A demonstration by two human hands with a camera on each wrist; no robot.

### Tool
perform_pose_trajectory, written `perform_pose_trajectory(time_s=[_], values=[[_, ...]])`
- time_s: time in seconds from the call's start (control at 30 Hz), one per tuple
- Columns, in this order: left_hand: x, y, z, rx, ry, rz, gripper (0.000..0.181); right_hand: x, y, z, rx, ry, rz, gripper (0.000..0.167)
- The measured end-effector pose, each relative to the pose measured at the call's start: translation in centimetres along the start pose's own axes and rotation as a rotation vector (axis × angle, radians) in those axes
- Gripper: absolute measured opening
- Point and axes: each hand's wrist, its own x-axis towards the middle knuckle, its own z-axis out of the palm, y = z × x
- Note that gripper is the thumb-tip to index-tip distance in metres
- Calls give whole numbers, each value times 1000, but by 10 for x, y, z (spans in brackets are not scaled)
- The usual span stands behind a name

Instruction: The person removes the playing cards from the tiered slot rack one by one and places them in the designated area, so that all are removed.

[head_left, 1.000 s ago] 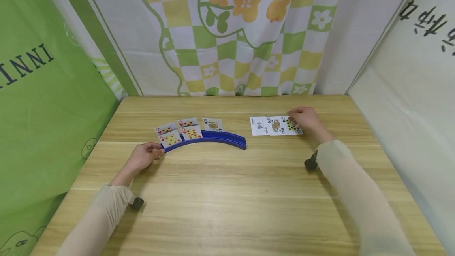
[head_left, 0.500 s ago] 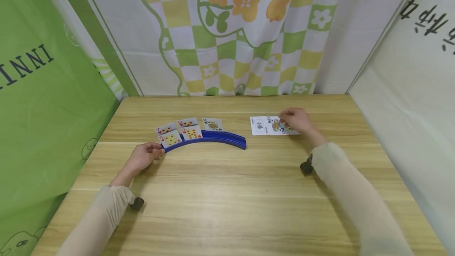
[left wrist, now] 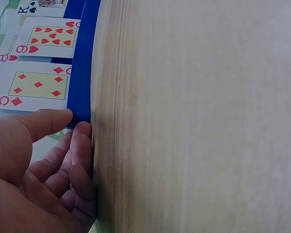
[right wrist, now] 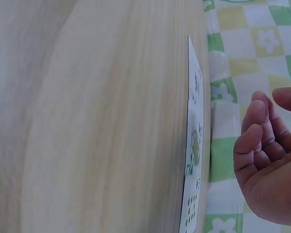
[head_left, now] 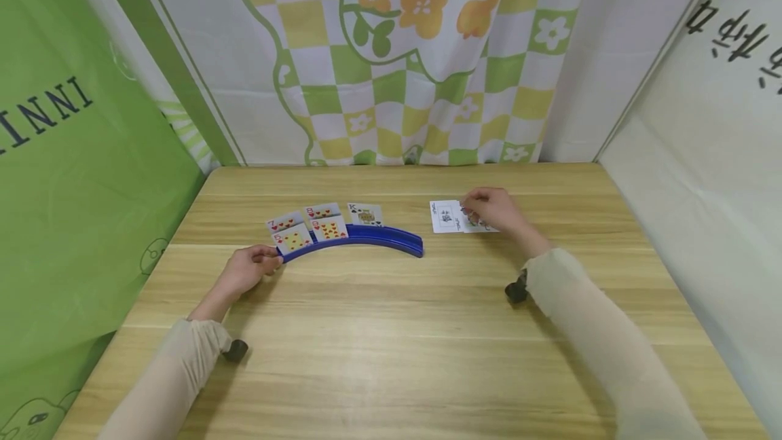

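My left hand (head_left: 246, 269) pinches the left end of a curved blue playing card holder (head_left: 391, 239), its thumb and fingertips against that end in the left wrist view. Standing in the holder are a five of diamonds (left wrist: 38, 85), a nine of hearts (left wrist: 51, 38), a seven of hearts (head_left: 284, 223), an eight of hearts (head_left: 318, 211) and a king of spades (head_left: 364, 214). My right hand (head_left: 497, 212), fingers loosely bent and holding nothing, hovers over a row of flat cards: a joker (head_left: 444, 216), a queen (right wrist: 195, 145) and a black-pip card (right wrist: 191, 211).
The wooden table (head_left: 366, 345) carries the holder and the cards near its back edge. A patterned curtain (head_left: 391, 114) hangs right behind it. A green cloth (head_left: 91, 175) flanks the left side and a white one (head_left: 690, 175) the right.
My right hand has moved left along the row, from the black-pip card to above the queen, which it now partly covers. The left hand, holder and cards have stayed put.
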Motion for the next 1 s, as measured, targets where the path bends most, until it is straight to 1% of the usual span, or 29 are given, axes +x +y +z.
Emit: perform_pose_trajectory(time_s=[0.1,0.23,0.43,0.63,0.8,1.0], values=[[0,0,0,7,1,4,41,-2,-5,3,22,-10,10,33],[-1,0,0,11,0,7,41,-5,-10,7,30,-17,2,35],[0,0,0,0,-1,14,41,-6,-14,13,71,-30,-9,35],[0,0,0,2,-2,18,41,-7,-20,17,66,-47,-34,35],[0,0,-1,6,1,18,40,-8,-26,23,106,-58,-54,34],[-1,1,0,-1,0,14,40,-9,-32,30,144,-61,-47,35]])
